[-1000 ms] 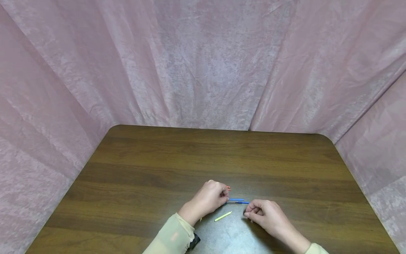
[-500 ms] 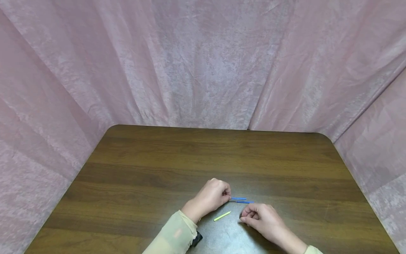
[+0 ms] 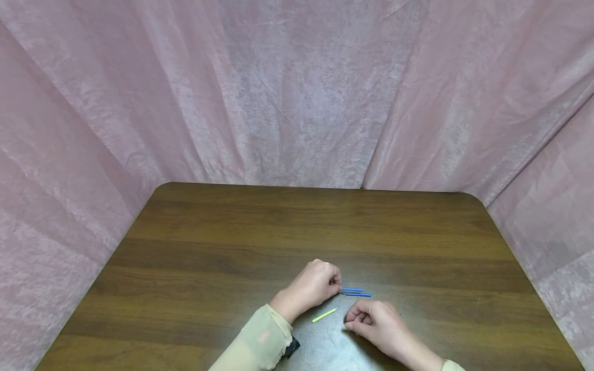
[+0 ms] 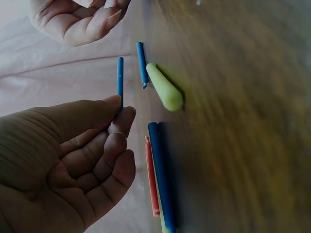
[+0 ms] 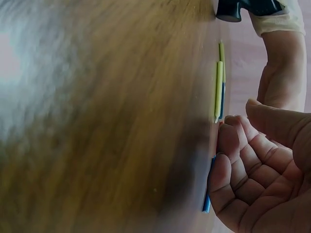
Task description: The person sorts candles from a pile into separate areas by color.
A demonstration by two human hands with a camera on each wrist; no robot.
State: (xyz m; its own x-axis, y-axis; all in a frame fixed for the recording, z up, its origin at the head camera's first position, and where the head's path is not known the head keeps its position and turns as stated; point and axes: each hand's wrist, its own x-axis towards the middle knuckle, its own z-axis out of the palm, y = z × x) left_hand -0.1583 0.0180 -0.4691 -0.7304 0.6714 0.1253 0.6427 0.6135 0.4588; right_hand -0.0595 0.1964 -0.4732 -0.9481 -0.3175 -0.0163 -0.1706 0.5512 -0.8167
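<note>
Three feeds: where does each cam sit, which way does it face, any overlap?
Head: on the head, facing forward and down over the table to the pink curtain; left hand, right hand and left sleeve show.
Left wrist: on the left wrist, facing along the left hand, which pinches a blue stick; part of the right hand shows at the top.
Right wrist: on the right wrist, facing along the right hand; left forearm and black object show beyond.
Overlap: head and left wrist share both hands.
</note>
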